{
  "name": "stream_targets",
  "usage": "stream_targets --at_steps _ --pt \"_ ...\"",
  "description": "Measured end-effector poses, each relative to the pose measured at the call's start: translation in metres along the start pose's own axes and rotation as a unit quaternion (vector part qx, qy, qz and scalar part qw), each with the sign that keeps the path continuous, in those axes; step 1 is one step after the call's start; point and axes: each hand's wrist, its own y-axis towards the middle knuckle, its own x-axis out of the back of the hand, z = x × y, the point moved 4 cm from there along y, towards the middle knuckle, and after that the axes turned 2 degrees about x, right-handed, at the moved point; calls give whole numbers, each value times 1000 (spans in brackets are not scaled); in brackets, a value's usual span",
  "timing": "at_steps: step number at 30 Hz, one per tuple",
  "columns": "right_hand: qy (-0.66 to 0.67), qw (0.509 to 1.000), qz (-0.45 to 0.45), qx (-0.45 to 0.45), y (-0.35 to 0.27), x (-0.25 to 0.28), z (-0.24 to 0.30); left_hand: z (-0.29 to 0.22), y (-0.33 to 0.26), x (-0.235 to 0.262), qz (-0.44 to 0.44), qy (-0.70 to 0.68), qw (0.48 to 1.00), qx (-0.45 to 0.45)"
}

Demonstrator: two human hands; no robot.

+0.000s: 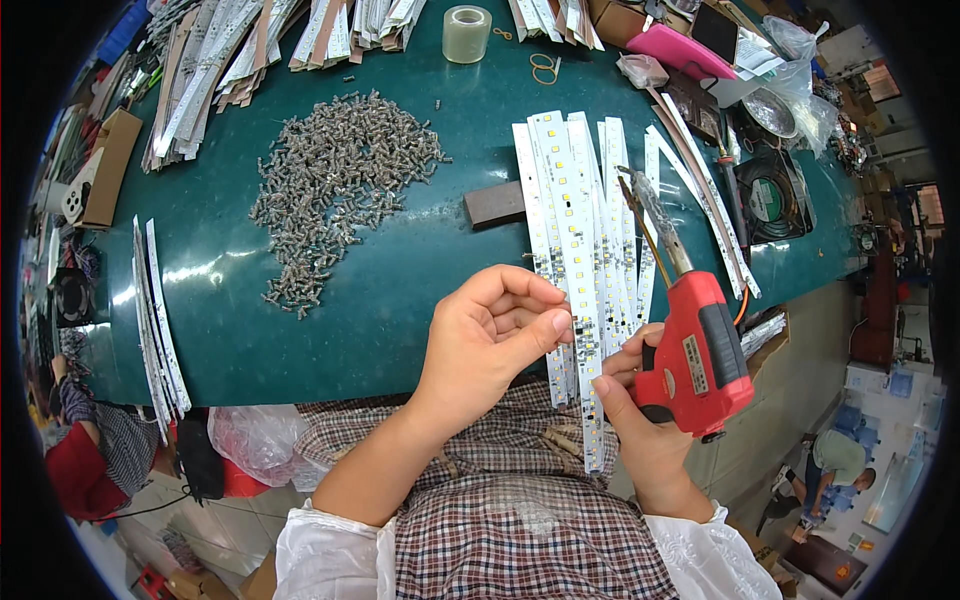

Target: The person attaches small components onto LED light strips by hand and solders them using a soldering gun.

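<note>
My left hand (492, 335) is palm up at the near edge of the green table (330, 310), its thumb and fingers pinching the side of a long white LED strip (570, 250). The strip lies with several others fanned out across the table, their near ends reaching over my lap. My right hand (640, 420) grips a red soldering gun (695, 355) by the handle. Its metal tip (632, 190) points away from me and hovers over the far part of the strips.
A heap of small grey metal parts (340, 185) lies to the left. A dark block (494, 205) sits beside the strips. A tape roll (466, 33) and stacks of strips line the far edge. A black fan (768, 195) stands right. More strips (158, 320) hang off the left edge.
</note>
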Motion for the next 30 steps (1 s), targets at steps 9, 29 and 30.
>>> stream_targets --at_steps 9,29,30 --pt "-153 979 98 88 -4 -7 -7 2 0 0 -44 73 996 -5" --pt "-92 983 117 -108 -28 25 -10 -12 24 40 -203 456 864 -68" --pt "-95 980 131 -118 -29 26 -14 -14 23 39 -204 457 863 -65"
